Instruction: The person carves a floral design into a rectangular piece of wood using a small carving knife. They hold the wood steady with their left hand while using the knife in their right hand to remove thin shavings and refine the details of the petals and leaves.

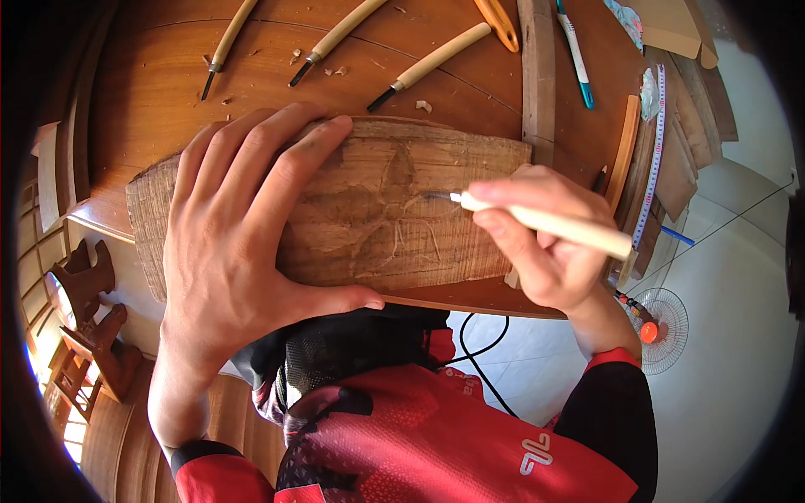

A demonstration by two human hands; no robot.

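A thick wooden board [486,251] lies across the table in front of me, with flower-like petal shapes cut into its face. My left hand [243,218] rests flat on the board's left part, fingers spread over the far edge and thumb near the front edge. In my right hand [549,230] is a carving chisel [579,228] with a pale wooden handle, pinched between thumb and fingers. Its thin dark blade points left, its tip at the carved petals near the board's middle; whether it bites into the wood I cannot tell.
Three more chisels [348,29] with wooden handles lie beyond the board among wood chips [423,106]. A white and teal pen [576,59] is at the far right. Beside it are a tape measure [656,159] and stacked wood pieces [688,126]. A fan [662,331] stands on the floor.
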